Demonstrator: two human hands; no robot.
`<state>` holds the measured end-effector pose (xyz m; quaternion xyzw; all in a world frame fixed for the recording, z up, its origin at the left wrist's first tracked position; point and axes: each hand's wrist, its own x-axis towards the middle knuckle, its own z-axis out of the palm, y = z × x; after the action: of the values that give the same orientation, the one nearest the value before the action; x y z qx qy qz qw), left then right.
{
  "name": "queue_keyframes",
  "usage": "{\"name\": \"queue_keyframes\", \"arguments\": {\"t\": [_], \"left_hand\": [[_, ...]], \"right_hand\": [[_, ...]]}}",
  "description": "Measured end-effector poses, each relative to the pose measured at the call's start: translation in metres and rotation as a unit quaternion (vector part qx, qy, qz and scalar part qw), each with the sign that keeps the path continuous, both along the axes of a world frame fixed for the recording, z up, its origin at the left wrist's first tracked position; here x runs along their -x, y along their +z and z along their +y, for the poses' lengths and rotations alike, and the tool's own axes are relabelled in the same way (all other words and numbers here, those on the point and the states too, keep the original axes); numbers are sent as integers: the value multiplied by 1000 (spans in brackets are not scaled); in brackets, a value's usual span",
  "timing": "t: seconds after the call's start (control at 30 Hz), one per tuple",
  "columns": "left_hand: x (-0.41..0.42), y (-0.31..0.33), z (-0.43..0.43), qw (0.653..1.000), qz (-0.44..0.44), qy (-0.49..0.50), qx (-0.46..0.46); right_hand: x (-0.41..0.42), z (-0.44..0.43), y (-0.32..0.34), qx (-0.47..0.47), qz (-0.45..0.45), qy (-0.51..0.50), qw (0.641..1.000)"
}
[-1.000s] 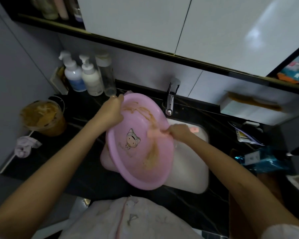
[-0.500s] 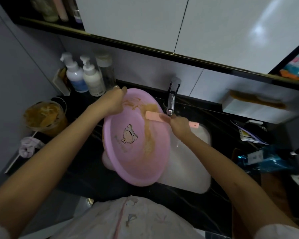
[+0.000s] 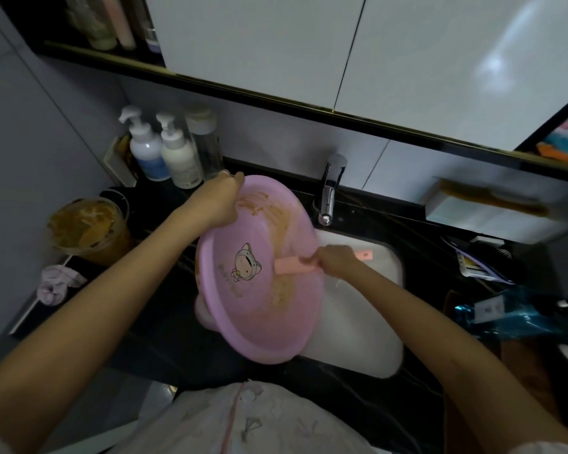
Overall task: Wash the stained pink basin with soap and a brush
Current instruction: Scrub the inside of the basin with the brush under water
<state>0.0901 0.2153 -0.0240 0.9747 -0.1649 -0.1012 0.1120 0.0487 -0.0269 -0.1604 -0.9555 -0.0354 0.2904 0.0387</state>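
Holding pink basin (image 3: 243, 326) tilted over sink (image 3: 361, 342), left hand (image 3: 217, 204) grips far rim.

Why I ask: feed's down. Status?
Left hand grips basin rim, tilted over sink. Right hand grips brush, head inside basin. Brown stains visible. Nothing in the way.

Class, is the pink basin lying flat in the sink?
No: the left hand grips the pink basin by its far rim, tilted over the sink, while the right hand holds the brush inside it.

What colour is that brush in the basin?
The brush is salmon pink, warmer than the lilac-pink basin; head view shows it.
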Motion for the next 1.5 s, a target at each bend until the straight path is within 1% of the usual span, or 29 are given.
{"name": "queue_keyframes", "arguments": {"t": [0.03, 0.07, 0.13, 0.17, 0.2, 0.3, 0.33, 0.37, 0.47, 0.5, 0.57, 0.63, 0.67, 0.7, 0.77, 0.8, 0.83, 0.87, 0.93, 1.0, 1.03, 1.07, 1.13, 1.2, 1.23, 1.3, 1.37, 1.43, 1.5], "left_hand": [[0, 1, -1, 1000, 1, 0, -1], [0, 1, -2, 1000, 1, 1, -2], [0, 1, -3, 1000, 1, -2, -2], [0, 1, -3, 1000, 1, -3, -2], [1, 1, -3, 1000, 2, -4, -4], [-1, 1, -1, 1000, 5, -4, -8], [-1, 1, 0, 1000, 6, -5, -7], [-2, 1, 0, 1000, 7, -6, -7], [-2, 1, -1, 1000, 3, -12, -7], [-2, 0, -1, 1000, 5, -11, -8], [-3, -1, -2, 1000, 11, -7, -7], [-4, -2, -2, 1000, 14, -8, -7], [-5, -2, -1, 1000, 15, -8, -6], [-5, -2, -1, 1000, 15, -8, -7], [-6, -4, 1, 1000, 17, -6, -6], [-6, -4, 1, 1000, 18, -5, -5], [-6, -4, 2, 1000, 18, -5, -4], [-5, -4, 2, 1000, 16, -6, -3], [-6, -5, 2, 1000, 15, -7, -6], [-6, -5, 2, 1000, 14, -6, -8], [-7, -5, 2, 1000, 14, -5, -5], [-7, -6, 2, 1000, 14, -6, -3], [-9, -6, 3, 1000, 8, -8, -2], [-8, -6, 3, 1000, 9, -5, -1], [-8, -7, 3, 1000, 10, -4, 0], [-7, -7, 3, 1000, 15, -4, -3], [-7, -7, 3, 1000, 12, 0, -4], [-7, -7, 5, 1000, 7, 5, -5], [-7, -8, 5, 1000, 9, -1, -5]], "right_hand": [[-1, 0, -3, 1, 18, 0, 1000], [-2, -1, -1, -14, -3, -6, 1000], [-5, -6, 0, -78, -121, -49, 988], [-5, -9, -2, -83, -164, -56, 981], [-3, -10, -3, -74, -155, -61, 983], [2, -3, -12, -51, 19, -53, 997], [2, -2, -12, -39, 39, -31, 998], [-1, -3, -8, -33, 13, -12, 999], [-14, -17, 8, 28, -176, 45, 983], [-15, -21, 11, 38, -201, 51, 978], [-10, -22, 6, 39, -152, 52, 986], [-2, -12, -4, 2, -43, 18, 999], [-2, -7, -7, -2, -11, 18, 1000], [-5, -4, -7, 8, -15, 42, 999], [-15, -4, 3, 32, -108, 74, 991], [-19, -6, 9, 21, -166, 59, 984], [-20, -9, 12, 22, -200, 58, 978], [-20, -13, 12, -4, -210, 23, 978], [-14, -10, 4, -74, -136, -57, 986], [-9, -4, -9, -54, -27, -10, 998], [-11, -4, -9, -47, -10, -5, 999], [-14, -4, -5, -72, -22, -21, 997], [-26, -9, 7, -88, -118, -28, 989], [-34, -16, 12, -42, -207, 18, 977], [-31, -19, 12, 0, -216, 62, 974], [-19, -18, 3, 27, -152, 95, 984], [-10, -11, -9, 19, -70, 106, 992], [-14, -7, -8, 29, -81, 127, 988], [-20, -11, 7, 28, -146, 114, 982]]}}
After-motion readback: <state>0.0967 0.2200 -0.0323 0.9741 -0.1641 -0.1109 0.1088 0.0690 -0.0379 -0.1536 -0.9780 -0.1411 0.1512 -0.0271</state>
